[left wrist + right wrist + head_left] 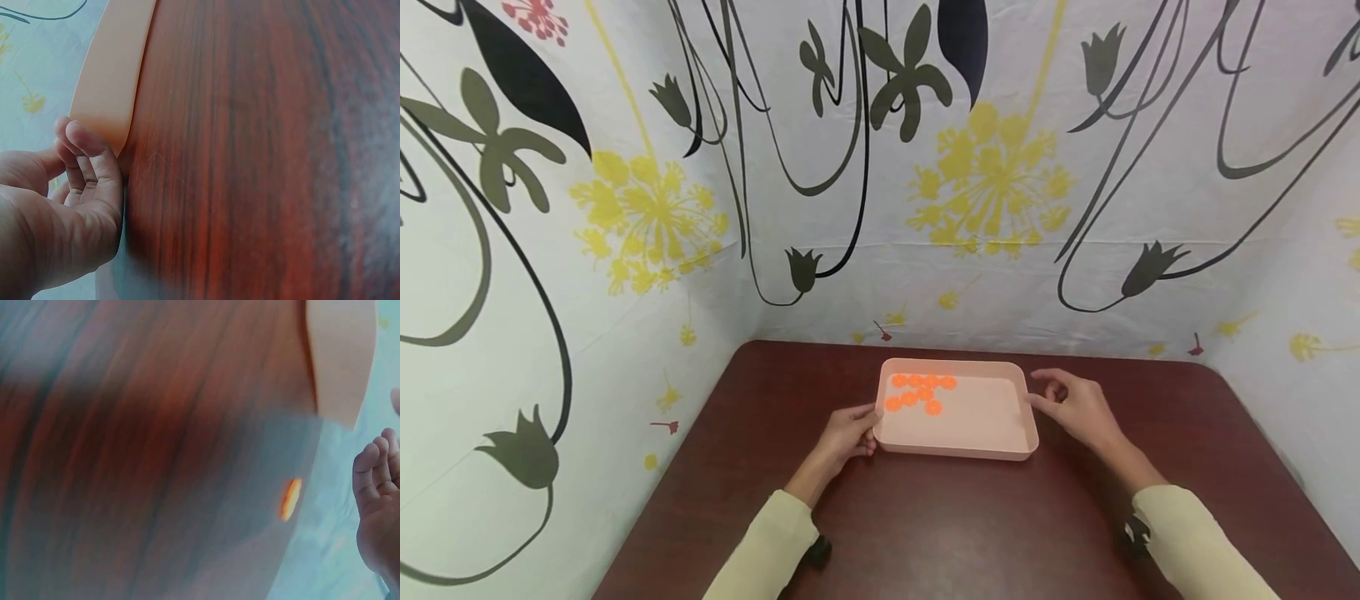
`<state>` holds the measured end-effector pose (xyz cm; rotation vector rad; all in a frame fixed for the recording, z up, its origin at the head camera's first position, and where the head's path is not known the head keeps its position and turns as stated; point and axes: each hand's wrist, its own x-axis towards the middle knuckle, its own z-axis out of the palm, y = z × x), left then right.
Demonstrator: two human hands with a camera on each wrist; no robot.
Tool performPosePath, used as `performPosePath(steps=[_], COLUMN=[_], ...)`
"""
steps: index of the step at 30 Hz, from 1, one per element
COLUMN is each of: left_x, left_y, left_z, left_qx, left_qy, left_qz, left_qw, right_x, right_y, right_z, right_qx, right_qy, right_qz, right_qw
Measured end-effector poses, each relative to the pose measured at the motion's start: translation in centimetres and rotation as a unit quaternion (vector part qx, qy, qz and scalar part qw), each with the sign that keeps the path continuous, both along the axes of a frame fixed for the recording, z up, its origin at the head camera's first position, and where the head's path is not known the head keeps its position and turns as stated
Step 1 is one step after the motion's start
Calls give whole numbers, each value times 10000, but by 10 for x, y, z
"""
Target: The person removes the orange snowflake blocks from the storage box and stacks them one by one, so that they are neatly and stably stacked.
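Observation:
A shallow peach-coloured tray lies on the table with several small orange scalloped discs grouped in its left half. At its left end, my left hand pinches the rim; the left wrist view shows this hand at the tray corner. My right hand is by the right end with loosely bent fingers and the thumb near the rim. Whether it touches the tray is unclear. In the right wrist view a single orange disc lies on the table, outside the tray; the head view does not show it.
A dark reddish-brown wooden table carries the tray. Close behind it and along both sides hang pale cloth walls printed with flowers and vines. Dark bands sit at both wrists under light sleeves.

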<state>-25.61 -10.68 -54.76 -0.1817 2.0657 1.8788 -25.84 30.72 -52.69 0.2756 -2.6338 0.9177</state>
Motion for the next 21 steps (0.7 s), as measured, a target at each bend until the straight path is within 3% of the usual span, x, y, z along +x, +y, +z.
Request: performPosePath(steps=[11,21], left_x=[1,1], left_y=[-2,-1], left_z=[-1,-1], left_qx=[54,75], left_qy=[46,98], left_qz=[-33,-65], left_qw=[10000,9999], right_x=[1,0], right_y=[-60,-92], right_z=[8,7], right_qx=[273,701], right_qy=[-189,-595], right_qz=[451,849], right_qw=[9984,9921])
